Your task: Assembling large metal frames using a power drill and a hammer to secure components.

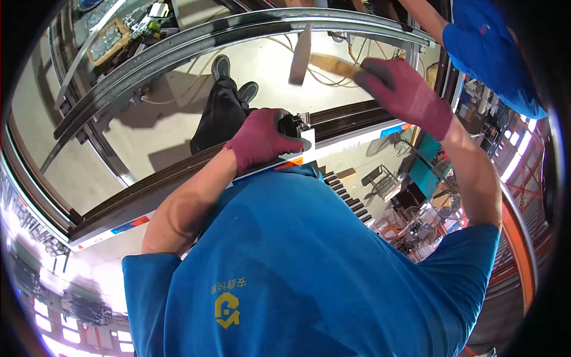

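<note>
My right hand (pixel 410 98), in a maroon glove with dark fingers, is closed around the wooden handle of a hammer (pixel 333 64). The hammer's flat metal head hangs over the far side of a dark metal frame bar (pixel 351 117), apart from it. Lower and to the left, my left hand (pixel 262 140), gloved alike, is closed at the bar around a small black and metal fitting (pixel 292 124). A white end piece (pixel 308 143) shows beside its thumb. The palm hides most of the fitting, so its exact kind cannot be told.
Long metal rails (pixel 190 50) cross beyond my hands. A tray of small parts (pixel 109 41) stands at the far left. Another person's blue sleeve (pixel 485 56) and arm reach in at the far right. Cables (pixel 279 44) lie on the floor near black shoes (pixel 221 66).
</note>
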The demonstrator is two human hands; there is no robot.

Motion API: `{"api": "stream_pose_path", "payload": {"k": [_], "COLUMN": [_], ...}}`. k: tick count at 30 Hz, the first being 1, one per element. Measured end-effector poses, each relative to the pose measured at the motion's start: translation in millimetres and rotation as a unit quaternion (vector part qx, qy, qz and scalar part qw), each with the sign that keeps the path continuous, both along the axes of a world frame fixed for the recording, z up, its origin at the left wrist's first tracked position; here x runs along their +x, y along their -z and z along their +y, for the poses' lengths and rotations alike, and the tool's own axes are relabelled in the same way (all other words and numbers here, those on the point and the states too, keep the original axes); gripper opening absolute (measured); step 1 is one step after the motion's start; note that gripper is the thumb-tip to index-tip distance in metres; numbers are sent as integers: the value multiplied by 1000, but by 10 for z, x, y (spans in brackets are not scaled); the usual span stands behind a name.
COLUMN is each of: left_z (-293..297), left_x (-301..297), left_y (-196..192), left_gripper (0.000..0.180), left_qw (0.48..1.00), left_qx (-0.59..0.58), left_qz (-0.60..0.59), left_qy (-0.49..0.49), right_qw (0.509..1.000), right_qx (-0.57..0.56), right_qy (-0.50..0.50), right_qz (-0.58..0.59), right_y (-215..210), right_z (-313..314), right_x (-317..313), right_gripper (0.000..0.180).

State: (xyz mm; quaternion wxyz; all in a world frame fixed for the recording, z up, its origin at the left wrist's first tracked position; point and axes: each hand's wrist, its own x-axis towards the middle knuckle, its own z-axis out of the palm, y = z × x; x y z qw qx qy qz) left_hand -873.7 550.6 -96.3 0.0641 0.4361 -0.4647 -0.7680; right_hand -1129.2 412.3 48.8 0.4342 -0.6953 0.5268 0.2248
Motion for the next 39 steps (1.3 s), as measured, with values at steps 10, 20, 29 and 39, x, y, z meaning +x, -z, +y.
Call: {"api": "stream_pose_path", "payload": {"k": [10,20,29,39], "left_z": [-9,-64,15,-43], "left_x": [-5,-4,-19,9], "left_y": [1,-32,47,40], "left_gripper": [55,56,56,55], "left_qw": [999,999,1000,999], "left_qx": [38,32,-7,11], "left_qz": [-2,-9,13,6], "left_qy": [11,23,-18,30], "right_qw": [994,994,975,997], "right_qx": [-40,-48,-47,57], "right_qy": [93,99,217,-31], "right_qz": [-41,-28,-27,29], "right_y": [24,201,415,301], "right_z": [198,132,300,473], "right_x": [-68,-2,-150,-97], "right_gripper": [29,25,24,32]}}
